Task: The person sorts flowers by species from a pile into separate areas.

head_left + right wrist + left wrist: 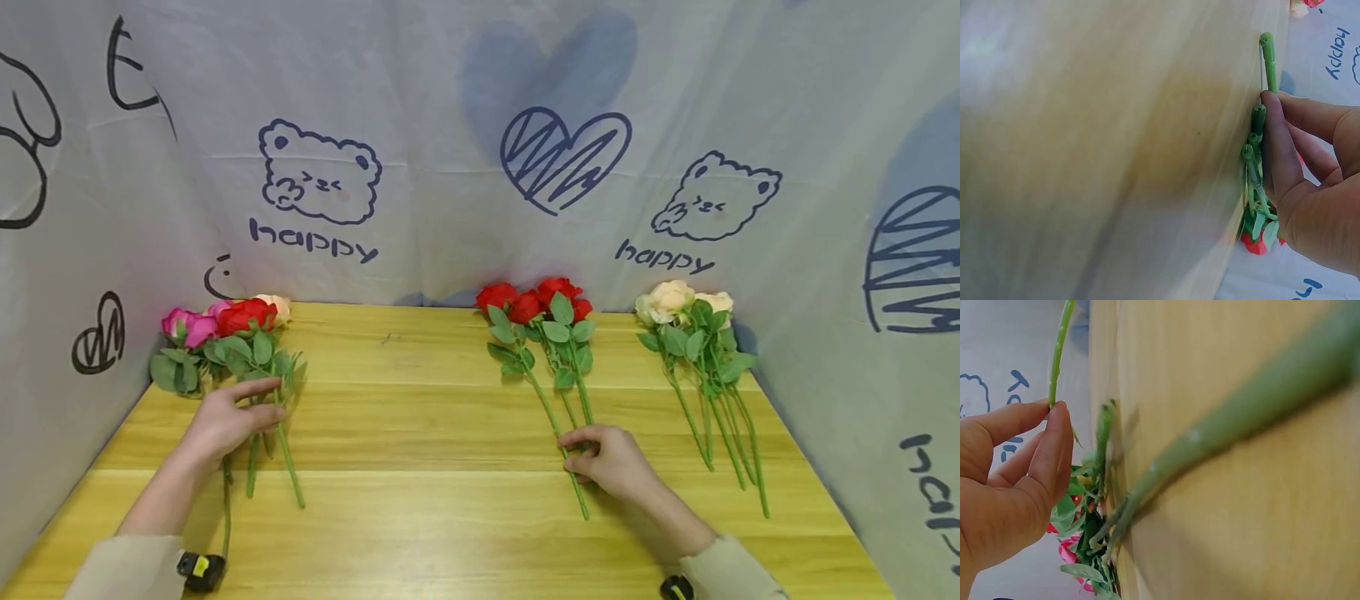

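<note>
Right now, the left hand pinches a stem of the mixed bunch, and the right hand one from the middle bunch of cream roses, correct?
The colour is wrong: the head view shows red roses in the middle bunch. The left hand does pinch a stem of the mixed bunch, and the right hand one from the middle bunch.

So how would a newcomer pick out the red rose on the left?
On the wooden table, go to the far left corner, where mixed roses lie by the person's left hand. The red rose sits there between a bright pink rose and a partly hidden cream rose. Its red bloom sets it apart from those two neighbours.
</note>
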Action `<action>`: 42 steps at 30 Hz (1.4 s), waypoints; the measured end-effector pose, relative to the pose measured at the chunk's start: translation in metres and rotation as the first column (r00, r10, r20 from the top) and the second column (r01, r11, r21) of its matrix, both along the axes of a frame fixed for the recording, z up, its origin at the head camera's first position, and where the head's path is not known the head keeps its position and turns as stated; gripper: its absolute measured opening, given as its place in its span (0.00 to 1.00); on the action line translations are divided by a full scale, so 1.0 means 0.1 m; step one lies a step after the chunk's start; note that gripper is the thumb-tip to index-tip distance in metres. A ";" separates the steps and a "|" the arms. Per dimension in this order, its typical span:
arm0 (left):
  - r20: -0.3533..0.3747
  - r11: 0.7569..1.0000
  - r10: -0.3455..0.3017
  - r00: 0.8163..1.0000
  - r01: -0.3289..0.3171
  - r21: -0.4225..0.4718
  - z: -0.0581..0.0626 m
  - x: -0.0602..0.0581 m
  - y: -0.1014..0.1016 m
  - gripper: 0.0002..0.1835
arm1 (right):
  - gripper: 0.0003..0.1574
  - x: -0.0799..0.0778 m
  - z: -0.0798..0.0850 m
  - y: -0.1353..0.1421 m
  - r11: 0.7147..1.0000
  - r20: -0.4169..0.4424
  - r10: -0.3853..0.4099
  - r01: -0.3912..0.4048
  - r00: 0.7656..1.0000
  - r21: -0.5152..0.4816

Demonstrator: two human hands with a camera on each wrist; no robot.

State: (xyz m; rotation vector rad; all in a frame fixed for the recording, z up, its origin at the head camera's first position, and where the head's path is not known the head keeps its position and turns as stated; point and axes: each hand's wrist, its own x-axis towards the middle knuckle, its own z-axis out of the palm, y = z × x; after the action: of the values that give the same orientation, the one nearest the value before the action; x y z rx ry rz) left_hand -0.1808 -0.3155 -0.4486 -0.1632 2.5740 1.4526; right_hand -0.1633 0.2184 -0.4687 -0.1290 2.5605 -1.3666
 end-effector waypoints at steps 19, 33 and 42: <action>-0.126 0.961 0.140 0.982 -0.104 0.257 0.28 0.11 0.55 0.39 | 0.22 0.09 0.21 -0.04 0.982 -0.117 -0.081 0.060 0.990 -0.177; -0.202 0.874 0.137 0.970 -0.022 0.485 0.34 -0.03 1.40 0.33 | 0.19 0.08 0.35 -0.52 0.864 -0.248 -0.128 -0.015 0.960 -0.503; -0.252 0.840 0.024 0.967 0.117 0.530 0.30 -0.12 1.93 0.32 | 0.17 0.07 0.32 -0.86 0.857 -0.281 -0.028 -0.121 0.959 -0.501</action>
State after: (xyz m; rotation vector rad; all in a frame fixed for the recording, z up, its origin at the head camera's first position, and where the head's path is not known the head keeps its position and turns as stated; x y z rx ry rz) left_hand -0.1928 -0.1228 -0.4184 0.1739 2.1865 2.2347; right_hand -0.1563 0.1320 -0.4364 -0.5070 2.2952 -2.1167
